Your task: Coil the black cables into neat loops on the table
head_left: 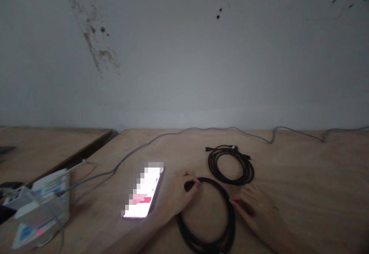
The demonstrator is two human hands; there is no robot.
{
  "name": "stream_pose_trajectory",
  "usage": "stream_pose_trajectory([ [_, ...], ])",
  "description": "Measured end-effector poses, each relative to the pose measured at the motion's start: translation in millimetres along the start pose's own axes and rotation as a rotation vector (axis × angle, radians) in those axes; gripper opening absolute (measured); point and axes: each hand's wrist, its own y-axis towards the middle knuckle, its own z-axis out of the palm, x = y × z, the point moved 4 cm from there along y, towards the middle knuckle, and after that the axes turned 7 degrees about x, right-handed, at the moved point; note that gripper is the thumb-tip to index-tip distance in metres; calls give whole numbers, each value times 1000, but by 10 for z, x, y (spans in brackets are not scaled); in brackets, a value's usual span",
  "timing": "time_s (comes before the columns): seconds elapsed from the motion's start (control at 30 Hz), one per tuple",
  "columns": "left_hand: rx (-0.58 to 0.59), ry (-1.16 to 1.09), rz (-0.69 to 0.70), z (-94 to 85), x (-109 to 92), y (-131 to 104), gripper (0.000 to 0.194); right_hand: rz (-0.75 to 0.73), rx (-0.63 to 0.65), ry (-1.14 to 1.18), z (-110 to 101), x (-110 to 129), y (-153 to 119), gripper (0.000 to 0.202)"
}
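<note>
Head view: the near coil (231,223) of black cable lay flat on the desk (317,177), between both hands. The left hand's grip (left hand (183,192)) pinched its upper rim; the right hand (253,206) pinched its right side, thumb against forefinger. Sound handling probably called for light, even pressure, with every turn gathered so none slipped. Beyond lay a second coil (212,165); left, a lit phone (144,192); farther back, a grey cord (149,143).
</note>
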Motion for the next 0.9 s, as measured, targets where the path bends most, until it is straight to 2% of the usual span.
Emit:
stream_pose_trajectory([
  [0.17, -9, 57, 8, 23, 68, 20, 20, 115, 42, 37, -24, -36, 23, 19],
  [0.23, -8, 78, 9, 26, 75, 32, 21, 120, 46, 60, -61, -15, 41, 18],
  [0.6, -2, 117, 29, -22, 7, 33, 22, -5, 59, 91, -123, -43, 140, 9],
  [0.9, -5, 72, 55, -16, 32, 30, 19, -76, 89, 124, -148, -54, 135, 16],
])
